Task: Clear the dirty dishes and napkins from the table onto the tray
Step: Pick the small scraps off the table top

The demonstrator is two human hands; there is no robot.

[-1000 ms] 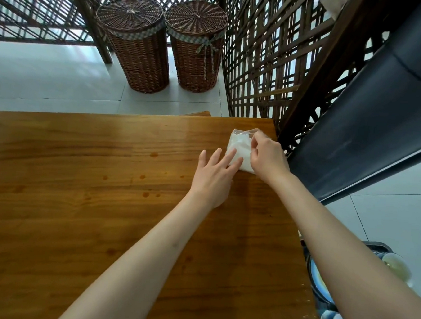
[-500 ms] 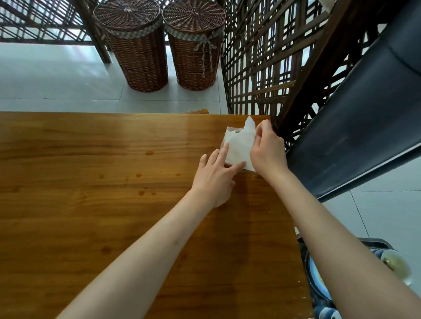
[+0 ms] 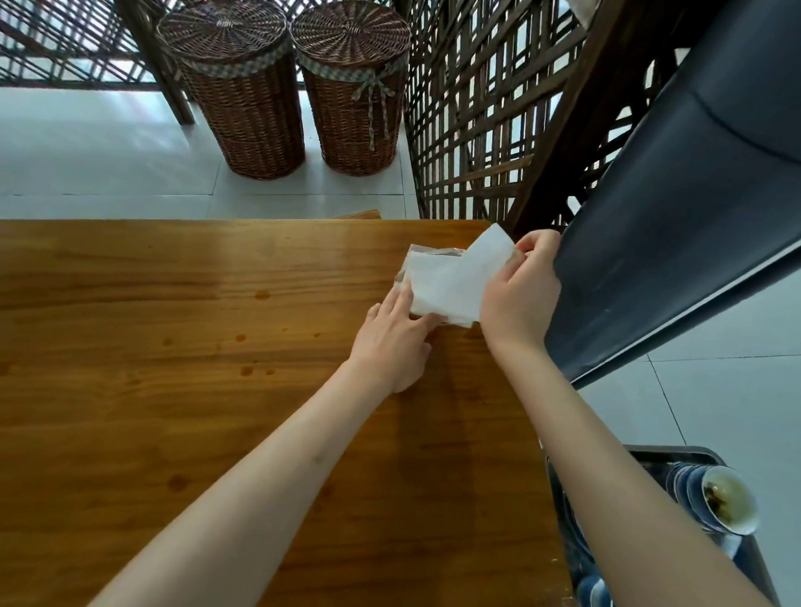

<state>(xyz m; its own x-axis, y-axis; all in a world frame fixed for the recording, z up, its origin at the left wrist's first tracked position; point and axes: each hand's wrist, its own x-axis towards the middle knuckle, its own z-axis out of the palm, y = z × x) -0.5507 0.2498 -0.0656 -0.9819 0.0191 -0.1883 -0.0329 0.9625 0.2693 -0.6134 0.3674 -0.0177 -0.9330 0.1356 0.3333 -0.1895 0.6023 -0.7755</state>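
Note:
A white napkin [image 3: 451, 278] lies over a clear plastic pack [image 3: 432, 250] at the far right corner of the wooden table [image 3: 150, 382]. My right hand [image 3: 521, 287] pinches the napkin's upper right corner and lifts it off the pack. My left hand [image 3: 394, 340] lies flat with straight fingers pressing on the pack's near left edge. A dark tray [image 3: 757, 574] sits low at the right beside the table, holding blue dishes [image 3: 688, 480] and a dirty white bowl [image 3: 729, 499]; my right forearm hides much of it.
Several brown spots [image 3: 249, 369] mark the tabletop. Two wicker baskets [image 3: 243, 87] stand on the tiled floor beyond the table. A dark lattice screen [image 3: 485, 120] and a slanting dark grey panel [image 3: 700, 204] rise close behind the table's right corner.
My right hand has drawn the napkin's corner up and to the right, unfolding it from the pack. My left hand has slid forward onto the pack's edge.

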